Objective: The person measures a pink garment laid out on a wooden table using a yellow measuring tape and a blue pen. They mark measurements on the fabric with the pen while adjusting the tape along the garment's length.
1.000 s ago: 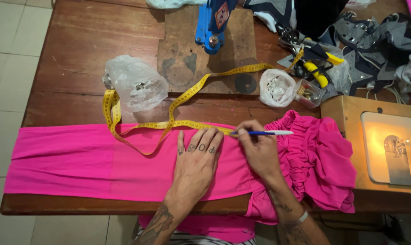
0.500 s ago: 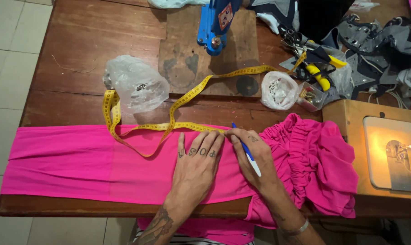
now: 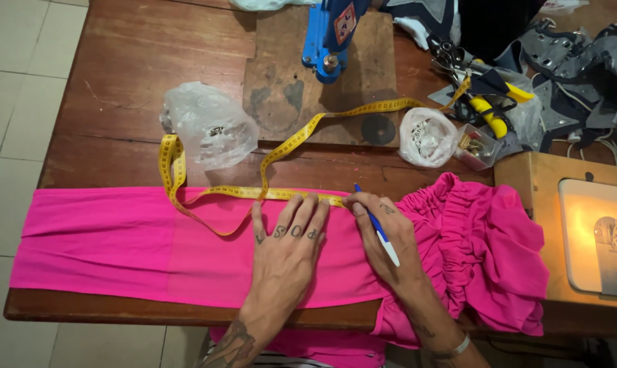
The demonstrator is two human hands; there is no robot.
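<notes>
A bright pink fabric point(image 3: 117, 238) lies flat along the near edge of the wooden table point(image 3: 117, 68), gathered into ruffles at the right. A yellow measuring tape point(image 3: 267, 163) runs over its top edge and loops to the left. My left hand point(image 3: 284, 249) lies flat on the fabric, fingers spread, fingertips pinning the tape. My right hand point(image 3: 387, 238) holds a blue and white pen point(image 3: 377, 225) with its tip at the fabric's top edge, right beside the tape's end.
Behind the fabric sit a crumpled clear plastic bag point(image 3: 209, 126), a small bag of metal parts point(image 3: 428, 136), a blue press tool point(image 3: 329, 34) on a board, yellow-handled pliers point(image 3: 489, 112) and dark cloth pieces. A lit sewing machine point(image 3: 595, 232) stands at the right.
My right hand turned the pen from lying sideways to pointing tip-up at the fabric's top edge. My left hand slid slightly left along the tape.
</notes>
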